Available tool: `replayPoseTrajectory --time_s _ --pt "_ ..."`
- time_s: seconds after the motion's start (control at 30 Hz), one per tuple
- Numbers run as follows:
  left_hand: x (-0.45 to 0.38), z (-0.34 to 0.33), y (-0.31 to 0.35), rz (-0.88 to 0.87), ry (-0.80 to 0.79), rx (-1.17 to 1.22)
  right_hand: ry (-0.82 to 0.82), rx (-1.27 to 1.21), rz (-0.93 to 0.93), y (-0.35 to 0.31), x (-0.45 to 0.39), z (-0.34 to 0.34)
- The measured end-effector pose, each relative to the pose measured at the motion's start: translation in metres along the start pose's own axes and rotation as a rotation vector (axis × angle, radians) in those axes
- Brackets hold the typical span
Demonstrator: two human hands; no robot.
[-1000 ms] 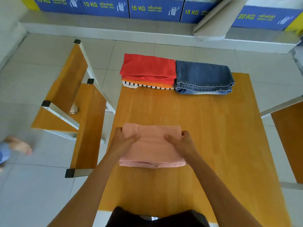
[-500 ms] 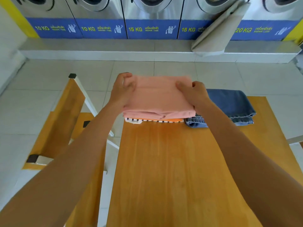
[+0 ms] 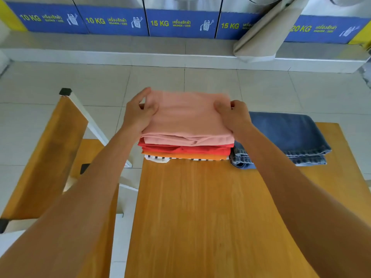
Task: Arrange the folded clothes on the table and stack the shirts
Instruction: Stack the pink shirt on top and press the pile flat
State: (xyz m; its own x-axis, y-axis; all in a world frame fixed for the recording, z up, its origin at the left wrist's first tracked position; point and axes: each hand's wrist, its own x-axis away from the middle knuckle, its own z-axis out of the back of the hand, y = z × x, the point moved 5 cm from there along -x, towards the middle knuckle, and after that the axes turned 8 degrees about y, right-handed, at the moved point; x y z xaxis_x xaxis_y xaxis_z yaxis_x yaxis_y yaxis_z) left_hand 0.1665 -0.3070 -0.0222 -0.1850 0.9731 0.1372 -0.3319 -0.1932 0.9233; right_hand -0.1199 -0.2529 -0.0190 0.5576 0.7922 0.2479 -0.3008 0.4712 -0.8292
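Note:
A folded pink shirt (image 3: 187, 117) lies on top of a stack at the far left of the wooden table (image 3: 200, 217). Under it are a red shirt (image 3: 186, 149), an orange shirt (image 3: 186, 156) and a black-and-white striped one (image 3: 158, 157). My left hand (image 3: 138, 113) grips the pink shirt's left edge, thumb on top. My right hand (image 3: 233, 115) grips its right edge. Folded blue jeans (image 3: 285, 137) lie right beside the stack, touching it.
A wooden chair (image 3: 50, 149) with a white frame stands left of the table. Washing machines with blue labels (image 3: 180, 23) line the far wall above a tiled step. A beige cloth (image 3: 265, 31) hangs down at the upper right.
Both hands lifted the pink shirt from the near part of the table, carried it away from me and set it down on the red shirt. The red layer shows again beneath it.

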Motion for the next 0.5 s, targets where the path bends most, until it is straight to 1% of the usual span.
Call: replayPoseTrajectory --time_s 0.03,0.13,0.23,0.3,0.37,0.43,0.47,0.5 --pt "0.002 0.002 -0.001 -0.001 0.034 -0.055 -0.001 0.04 0.01 0.003 0.004 -0.003" --pt "0.017 0.007 -0.007 -0.025 0.145 -0.356 0.005 0.236 0.036 0.005 0.015 -0.007" --pt "0.033 0.02 -0.01 -0.07 0.196 -0.486 0.087 0.413 0.091 -0.004 0.02 0.006" --pt "0.04 0.029 -0.01 -0.059 0.165 -0.526 0.159 0.546 0.123 -0.004 0.028 0.019" --pt "0.048 0.03 -0.009 -0.021 0.078 -0.546 0.102 0.642 0.114 0.003 0.038 0.022" --pt "0.055 0.031 0.0 0.001 0.057 -0.496 0.018 0.601 0.091 0.009 0.045 0.021" --pt "0.058 0.032 0.006 0.004 0.083 -0.438 0.024 0.567 0.105 0.009 0.047 0.023" --pt "0.059 0.034 0.013 0.001 0.124 -0.378 0.068 0.541 0.134 0.006 0.048 0.027"
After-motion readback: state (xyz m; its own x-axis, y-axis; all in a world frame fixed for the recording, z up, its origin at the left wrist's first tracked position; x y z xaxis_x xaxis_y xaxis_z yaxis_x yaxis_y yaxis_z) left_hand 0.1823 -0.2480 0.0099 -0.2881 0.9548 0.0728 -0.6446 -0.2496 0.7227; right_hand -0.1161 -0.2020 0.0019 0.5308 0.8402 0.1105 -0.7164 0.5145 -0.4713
